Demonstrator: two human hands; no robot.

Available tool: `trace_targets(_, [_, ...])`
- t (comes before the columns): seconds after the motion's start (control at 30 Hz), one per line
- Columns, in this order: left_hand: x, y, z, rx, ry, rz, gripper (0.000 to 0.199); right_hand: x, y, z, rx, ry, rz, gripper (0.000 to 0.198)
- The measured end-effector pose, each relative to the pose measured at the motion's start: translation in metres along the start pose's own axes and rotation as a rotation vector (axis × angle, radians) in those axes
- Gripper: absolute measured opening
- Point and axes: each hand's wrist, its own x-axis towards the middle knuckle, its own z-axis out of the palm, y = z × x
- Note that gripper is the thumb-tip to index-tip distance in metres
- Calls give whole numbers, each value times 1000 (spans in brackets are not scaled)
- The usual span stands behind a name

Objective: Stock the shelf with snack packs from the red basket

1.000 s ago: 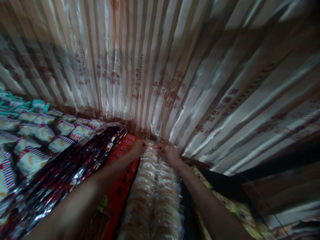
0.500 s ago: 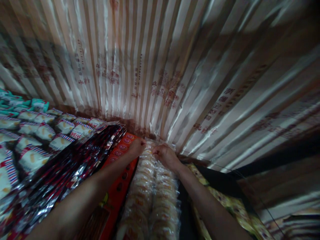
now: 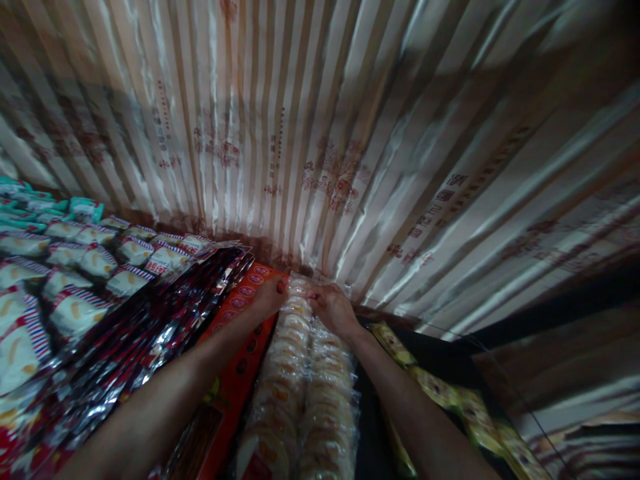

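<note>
Two long rows of pale round biscuits in clear crinkly wrappers (image 3: pixel 290 360) run away from me, overlapping one another. At the far end of the left row, my left hand (image 3: pixel 273 295) is closed, its fingertips at the left edge of a wrapped round biscuit (image 3: pixel 299 287). My right hand (image 3: pixel 334 308) pinches at that biscuit's right edge, above the far end of the right row. The fingertips partly hide the wrapper edges, and the light is dim. Beneath my left forearm lies a red-orange package (image 3: pixel 245 353) with round printed marks.
Left are shiny dark-red foil packs (image 3: pixel 165 327), white snack bags with striped edges (image 3: pixel 80 310) and teal packs (image 3: pixel 85 210). Yellow packets (image 3: pixel 435 387) lie on a black surface (image 3: pixel 440 353) at right. Pleated printed sheeting (image 3: pixel 320 133) rises behind.
Both hands have lowered slightly and come closer against the far biscuit of the left row. The view has shifted a little; the rows lie as before.
</note>
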Motion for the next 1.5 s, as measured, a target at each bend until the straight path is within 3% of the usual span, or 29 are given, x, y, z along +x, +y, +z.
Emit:
trace_targets(0.1, [-1,1,3,-4,20,-17,21,-6,-1,-5,17,28,-63,10])
trace_targets(0.27, [-7,5,5,-12,27,-26,13,-18,-6,-11,-13,-80,-175,7])
trace_targets(0.53, [-25,16,-14,66,87,-73,13,-20,-9,-3,-60,-57,-122,9])
trace_targets(0.63, [-33,14,-19,95,27,-96,13,-21,-11,-2,-68,-42,-85,8])
trace_targets(0.73, [-37,9,-16,81,-50,-59,7,-22,-13,-1,-90,-20,-28,8])
trace_targets(0.83, [-35,6,-8,53,-40,-48,7,-23,-14,-1,-105,12,1,8])
trace_targets(1.0, [-32,1,4,9,10,-76,9,-32,-18,-9,-14,95,-111,10])
trace_targets(1.17, [-35,2,4,-33,11,-74,8,-41,-27,-15,-12,-49,-156,6])
trace_targets(1.37, [-38,3,-3,-92,-13,-57,9,-39,-31,-11,-65,-98,-34,5])
trace_targets(1.5, [-38,1,-4,-140,-12,-53,10,-36,-32,-8,-52,-141,-29,7])
